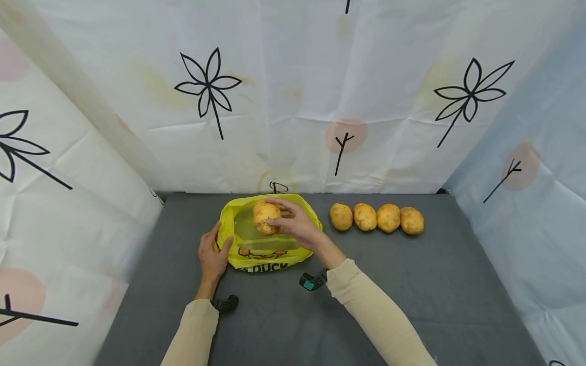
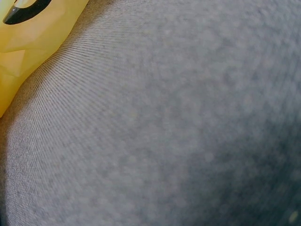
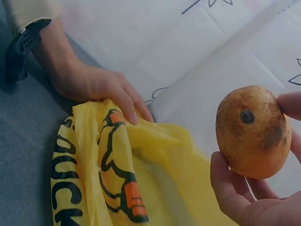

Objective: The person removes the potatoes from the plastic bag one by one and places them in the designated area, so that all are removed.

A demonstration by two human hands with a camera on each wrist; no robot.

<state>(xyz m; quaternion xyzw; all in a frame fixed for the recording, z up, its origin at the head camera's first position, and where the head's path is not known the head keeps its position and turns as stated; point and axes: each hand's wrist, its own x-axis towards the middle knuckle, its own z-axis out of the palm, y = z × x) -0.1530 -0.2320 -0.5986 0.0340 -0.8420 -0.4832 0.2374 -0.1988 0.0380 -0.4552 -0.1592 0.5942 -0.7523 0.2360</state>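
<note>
A yellow plastic bag (image 1: 299, 256) with black lettering and an orange-and-black print lies on the table with its mouth spread. My left hand (image 1: 212, 258) grips the bag's left rim; in the right wrist view, the left hand (image 3: 94, 84) has its fingers over the bag's edge (image 3: 101, 155). Above the bag's opening, my right hand (image 1: 298, 223) holds a potato (image 1: 264, 217) between thumb and fingers. That potato (image 3: 251, 132) shows a dark spot and brownish patches close up. Only a corner of the bag (image 2: 33, 42) appears in the left wrist view.
To the right of the bag, several potatoes (image 1: 365, 217) sit in a row near the back of the grey-covered table (image 1: 366, 284). White printed cloth (image 1: 293, 101) stands behind and along both sides. Each wrist wears a dark strap.
</note>
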